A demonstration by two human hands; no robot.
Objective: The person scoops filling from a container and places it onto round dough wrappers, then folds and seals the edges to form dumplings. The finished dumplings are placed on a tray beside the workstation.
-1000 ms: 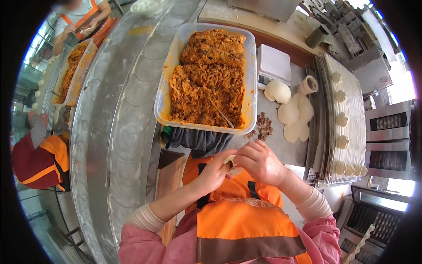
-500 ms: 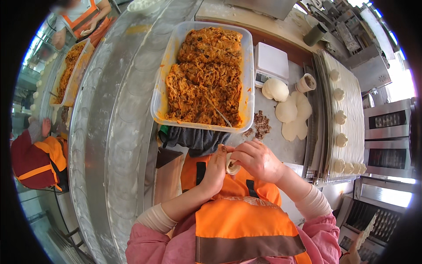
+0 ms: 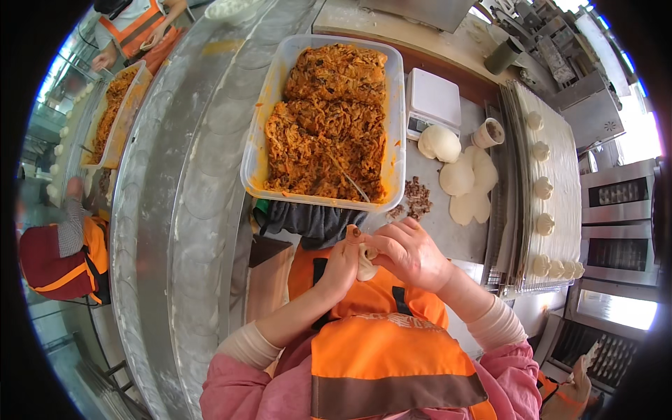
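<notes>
A small pleated dough bun [image 3: 366, 268] is held between both hands in front of the orange apron. My left hand [image 3: 341, 266] cups it from the left, its thumb pointing up beside the top. From the right, the fingers of my right hand [image 3: 411, 255] pinch the bun's rim, where a small opening shows in the folds. Just beyond stands a clear plastic tub [image 3: 253, 157] of orange-brown shredded filling [image 3: 329, 140], with a thin metal utensil [image 3: 348, 176] stuck in it. Flat dough rounds [image 3: 470, 178] overlap on the metal table to the right.
Brown crumbly bits [image 3: 418, 198] lie near the tub. Behind the dough are a white scale [image 3: 433, 101] and a small cup [image 3: 488, 133]. Several shaped buns [image 3: 543, 187] sit on a lined tray [image 3: 560, 231] at the right. Co-workers [image 3: 63, 259] work at the left beside another tub [image 3: 112, 119].
The bun's rim has been gathered into tighter folds and its opening looks smaller. My hands have shifted only slightly. At the left, the co-workers have moved their arms.
</notes>
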